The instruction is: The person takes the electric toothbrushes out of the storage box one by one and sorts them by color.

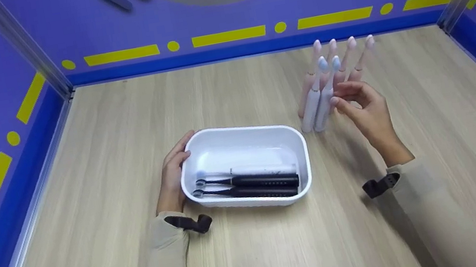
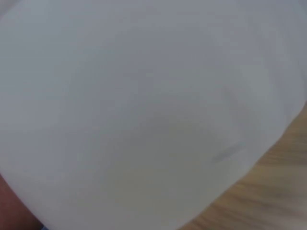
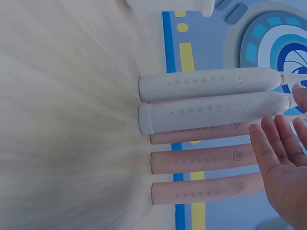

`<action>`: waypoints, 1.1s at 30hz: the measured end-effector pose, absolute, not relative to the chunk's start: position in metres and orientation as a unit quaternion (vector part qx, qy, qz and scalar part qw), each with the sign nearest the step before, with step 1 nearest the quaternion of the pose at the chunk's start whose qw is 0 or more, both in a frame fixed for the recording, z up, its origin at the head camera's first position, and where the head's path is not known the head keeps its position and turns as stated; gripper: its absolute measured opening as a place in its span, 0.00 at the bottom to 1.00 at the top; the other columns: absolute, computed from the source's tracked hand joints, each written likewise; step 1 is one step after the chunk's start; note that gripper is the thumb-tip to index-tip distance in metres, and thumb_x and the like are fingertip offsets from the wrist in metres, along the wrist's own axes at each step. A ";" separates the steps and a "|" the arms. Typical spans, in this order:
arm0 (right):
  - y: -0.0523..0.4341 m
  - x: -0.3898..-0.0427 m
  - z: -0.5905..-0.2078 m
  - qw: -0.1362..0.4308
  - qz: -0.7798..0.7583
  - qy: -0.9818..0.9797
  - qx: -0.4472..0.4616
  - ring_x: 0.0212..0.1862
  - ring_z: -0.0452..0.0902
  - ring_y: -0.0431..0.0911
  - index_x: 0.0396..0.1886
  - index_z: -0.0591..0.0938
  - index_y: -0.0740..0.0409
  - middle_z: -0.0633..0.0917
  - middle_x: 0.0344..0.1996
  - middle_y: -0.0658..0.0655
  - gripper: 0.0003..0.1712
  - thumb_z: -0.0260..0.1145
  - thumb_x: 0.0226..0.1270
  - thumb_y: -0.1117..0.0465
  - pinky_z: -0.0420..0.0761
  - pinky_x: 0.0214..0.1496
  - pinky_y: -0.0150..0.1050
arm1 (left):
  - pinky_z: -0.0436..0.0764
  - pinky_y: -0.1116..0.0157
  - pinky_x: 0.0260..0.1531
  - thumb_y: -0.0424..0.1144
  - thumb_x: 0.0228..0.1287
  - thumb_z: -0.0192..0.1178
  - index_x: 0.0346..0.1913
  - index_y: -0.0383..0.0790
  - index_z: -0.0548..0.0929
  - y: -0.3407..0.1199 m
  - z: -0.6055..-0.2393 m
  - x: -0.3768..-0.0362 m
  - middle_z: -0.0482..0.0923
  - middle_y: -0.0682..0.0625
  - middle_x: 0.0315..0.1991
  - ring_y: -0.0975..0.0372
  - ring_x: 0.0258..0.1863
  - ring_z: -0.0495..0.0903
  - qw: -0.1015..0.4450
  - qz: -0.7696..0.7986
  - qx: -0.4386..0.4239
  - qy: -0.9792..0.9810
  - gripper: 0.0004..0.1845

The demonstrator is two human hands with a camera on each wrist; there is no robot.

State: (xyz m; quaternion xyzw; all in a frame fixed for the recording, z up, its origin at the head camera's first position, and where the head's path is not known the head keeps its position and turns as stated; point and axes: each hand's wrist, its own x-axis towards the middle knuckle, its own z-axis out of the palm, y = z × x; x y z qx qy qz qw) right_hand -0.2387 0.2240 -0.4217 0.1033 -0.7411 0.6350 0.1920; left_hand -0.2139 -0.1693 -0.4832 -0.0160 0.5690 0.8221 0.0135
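Right wrist: power symbols (image 3: 246, 104) show, smaller marks unreadable, as the right hand (image 3: 283, 179), fingers outstretched, reaches a standing white toothbrush (image 3: 208, 113) beside the white bin (image 1: 241, 152) the left hand (image 1: 172, 179) grips.

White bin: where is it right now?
In the head view, the white bin is just below the picture's centre, with the left hand holding its left end and two standing white toothbrushes just off its upper right corner.
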 end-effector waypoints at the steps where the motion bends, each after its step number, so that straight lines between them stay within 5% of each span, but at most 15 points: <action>1: 0.223 -0.238 -0.421 0.190 0.638 -0.739 0.103 0.41 0.80 0.39 0.50 0.77 0.75 0.84 0.39 0.54 0.20 0.67 0.58 0.72 0.80 0.42 0.26 | 0.52 0.59 0.74 0.27 0.65 0.36 0.69 0.31 0.65 -0.169 -0.484 -0.214 0.60 0.43 0.73 0.56 0.74 0.56 0.014 0.823 -0.015 0.567 0.29; 10: 0.215 -0.225 -0.405 0.188 0.638 -0.740 0.103 0.39 0.79 0.38 0.50 0.75 0.79 0.83 0.37 0.54 0.20 0.66 0.58 0.75 0.79 0.44 0.26 | 0.52 0.59 0.74 0.27 0.64 0.36 0.69 0.30 0.64 -0.170 -0.486 -0.215 0.59 0.43 0.73 0.56 0.74 0.55 0.014 0.823 -0.007 0.568 0.29; 21: 0.212 -0.228 -0.412 0.168 0.619 -0.761 0.096 0.39 0.80 0.37 0.48 0.79 0.71 0.83 0.35 0.46 0.18 0.69 0.59 0.68 0.80 0.42 0.25 | 0.52 0.60 0.74 0.26 0.65 0.36 0.69 0.29 0.65 -0.169 -0.485 -0.215 0.59 0.43 0.73 0.57 0.74 0.55 0.013 0.827 -0.016 0.562 0.28; 33: 0.198 -0.223 -0.402 0.089 0.584 -0.794 0.143 0.40 0.79 0.35 0.52 0.79 0.68 0.83 0.38 0.48 0.20 0.68 0.60 0.68 0.78 0.39 0.23 | 0.53 0.61 0.74 0.27 0.64 0.37 0.69 0.31 0.65 -0.170 -0.484 -0.215 0.60 0.45 0.73 0.58 0.74 0.56 0.022 0.830 -0.027 0.557 0.29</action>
